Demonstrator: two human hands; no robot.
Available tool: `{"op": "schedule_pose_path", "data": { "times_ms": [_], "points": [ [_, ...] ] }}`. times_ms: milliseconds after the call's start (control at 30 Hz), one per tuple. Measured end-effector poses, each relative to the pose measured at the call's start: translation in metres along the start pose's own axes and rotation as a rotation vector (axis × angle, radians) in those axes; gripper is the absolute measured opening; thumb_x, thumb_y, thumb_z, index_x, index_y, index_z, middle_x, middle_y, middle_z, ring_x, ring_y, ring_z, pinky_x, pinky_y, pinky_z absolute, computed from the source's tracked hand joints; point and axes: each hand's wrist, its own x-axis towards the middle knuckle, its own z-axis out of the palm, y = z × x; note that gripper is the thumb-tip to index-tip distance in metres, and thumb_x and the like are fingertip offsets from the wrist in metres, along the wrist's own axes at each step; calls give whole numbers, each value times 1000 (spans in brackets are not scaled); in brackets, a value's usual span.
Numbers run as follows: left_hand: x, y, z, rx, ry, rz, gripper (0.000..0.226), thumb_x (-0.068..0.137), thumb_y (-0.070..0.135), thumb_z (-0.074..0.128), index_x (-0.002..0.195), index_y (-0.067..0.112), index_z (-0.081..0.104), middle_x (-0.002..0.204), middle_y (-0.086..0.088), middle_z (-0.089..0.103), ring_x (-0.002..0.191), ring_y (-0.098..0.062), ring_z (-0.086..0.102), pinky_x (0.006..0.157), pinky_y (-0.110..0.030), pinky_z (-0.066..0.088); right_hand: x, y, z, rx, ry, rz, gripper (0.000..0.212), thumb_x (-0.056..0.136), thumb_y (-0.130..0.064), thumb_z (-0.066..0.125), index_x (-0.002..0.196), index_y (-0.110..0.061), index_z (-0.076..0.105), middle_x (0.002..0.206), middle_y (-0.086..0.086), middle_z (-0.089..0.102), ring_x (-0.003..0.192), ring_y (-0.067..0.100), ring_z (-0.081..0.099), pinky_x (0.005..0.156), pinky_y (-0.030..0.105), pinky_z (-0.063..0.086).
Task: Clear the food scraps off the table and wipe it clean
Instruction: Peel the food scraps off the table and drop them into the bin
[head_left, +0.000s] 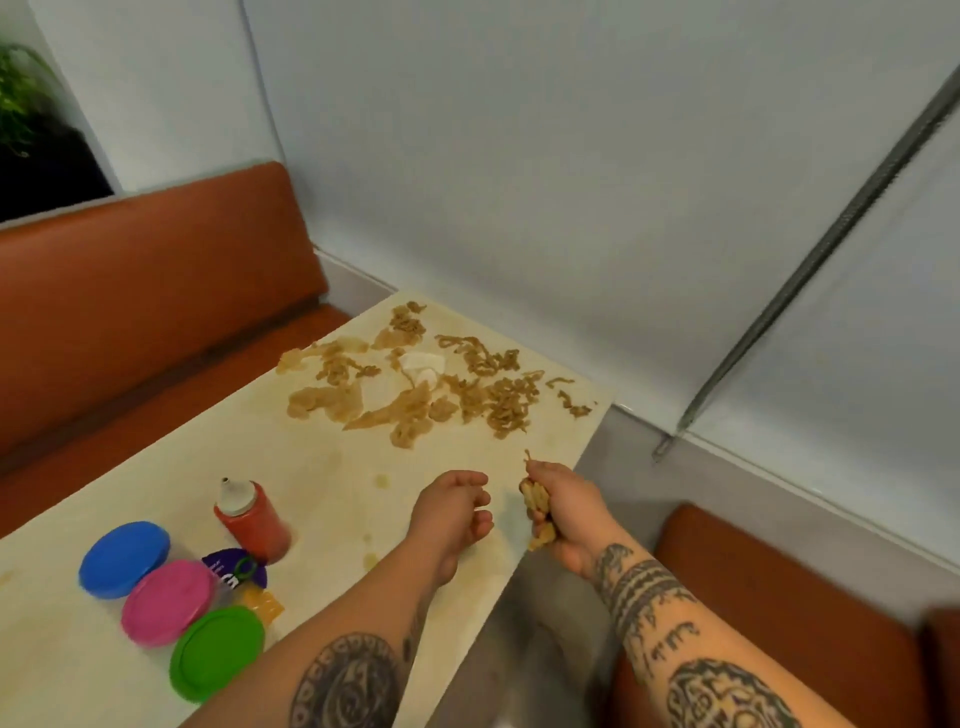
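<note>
Surface: pale cream table (156, 483), its far corner near the wall (519, 156). Tan wet smears (382, 480) mark the top between the hands and the far end.

Food scraps (415, 384): a wide scatter of tan noodle-like strands and flat soggy pieces over the far end of the table. A white napkin (423, 364) lies in the middle of the scatter, partly covered.

Right hand (566, 509): fingers curled tight round a clump of scraps (537, 504), bits sticking out above and below the fist. It sits at the right table edge, over the grey floor (649, 467).

Left hand (457, 514): over the table just beside the right hand, fingers loosely curled, nothing seen in it.

Near left of table: a red squeeze bottle (252, 519) with a white nozzle cap, tilted. Beside it are three round tubs in a row, topped with a blue lid (124, 558), a pink lid (169, 603) and a green lid (217, 652). A purple packet (234, 569) and an orange packet (262, 605) lie between bottle and tubs.

Room: an orange-brown padded bench (156, 291) runs along the far left side; a second bench (779, 597) is at the lower right. A metal rail (831, 234) runs slantwise down the wall. A green plant (21, 93) sits at the upper left corner.
</note>
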Motion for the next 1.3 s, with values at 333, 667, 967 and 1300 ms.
{"op": "schedule_pose_path", "data": {
  "times_ms": [333, 667, 967, 1300],
  "points": [
    [-56, -100, 158, 443, -418, -58, 27, 97, -7, 46, 110, 7, 65, 87, -9, 61, 60, -14, 53, 51, -23, 47, -75, 60, -194, 218, 475, -117, 17, 103, -27, 60, 105, -10, 60, 65, 0, 52, 45, 8, 44, 36, 20, 35],
    [-138, -193, 229, 774, -692, -92, 16, 96, 1, 57, 105, 9, 68, 94, -21, 73, 66, -23, 62, 64, -33, 55, -172, 156, -285, 278, 778, -20, 12, 99, -31, 64, 95, -20, 65, 74, 2, 63, 58, 16, 58, 47, 29, 44],
    [-162, -241, 242, 883, -795, -198, 15, 87, 8, 61, 98, 17, 68, 88, -2, 63, 85, -18, 58, 75, -30, 45, -202, 220, -305, 82, 876, 118, 11, 96, -19, 62, 91, -16, 71, 90, 8, 76, 76, 22, 67, 69, 35, 54],
    [-142, -247, 235, 1012, -708, -169, 6, 97, 13, 57, 95, 17, 61, 85, -4, 55, 76, -18, 49, 73, -30, 41, -195, 231, -306, -193, 875, 316, 23, 85, -28, 74, 75, -18, 56, 73, 0, 61, 69, 19, 56, 60, 32, 44]
  ]
}}
